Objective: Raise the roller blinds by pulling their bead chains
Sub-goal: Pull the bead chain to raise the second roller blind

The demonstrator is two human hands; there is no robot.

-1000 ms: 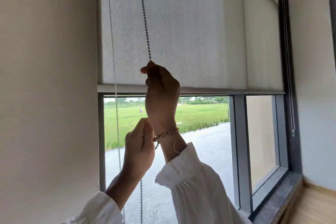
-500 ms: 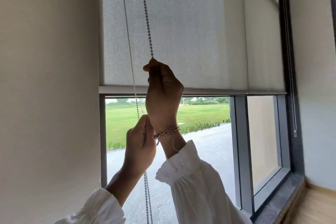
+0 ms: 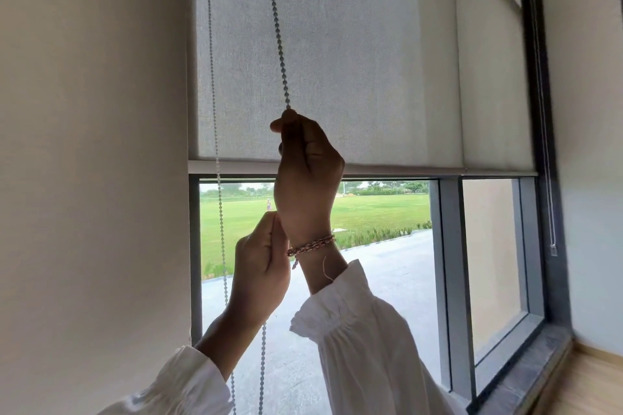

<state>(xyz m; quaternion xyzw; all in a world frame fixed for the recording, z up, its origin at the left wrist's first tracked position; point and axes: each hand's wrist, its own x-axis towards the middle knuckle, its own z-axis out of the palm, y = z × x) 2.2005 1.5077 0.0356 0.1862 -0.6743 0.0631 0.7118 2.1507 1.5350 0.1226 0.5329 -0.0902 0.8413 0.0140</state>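
Roller blind point(image 3: 337, 54): grey woven fabric, flat and faintly translucent, hanging over the upper part of the window; its straight bottom rail point(image 3: 404, 169) runs level across the glass.
Bead chain point(image 3: 276, 27): small round beads on a cord, long axis near vertical, leaning slightly to the right as it comes down in front of the blind's left part. A second strand point(image 3: 215, 111) hangs just beside the blind's left edge.
Right hand point(image 3: 308, 172): fist closed on the front strand, pinching it at the top, just above the bottom rail; a braided bracelet point(image 3: 312, 245) circles the wrist.
Left hand point(image 3: 261, 266): directly below the right, fingers curled around the same strand, which carries on down beneath it.
Sleeves point(image 3: 364, 340): white, gathered cuffs.
Second chain point(image 3: 546, 145): thin, hanging at the window's right frame.
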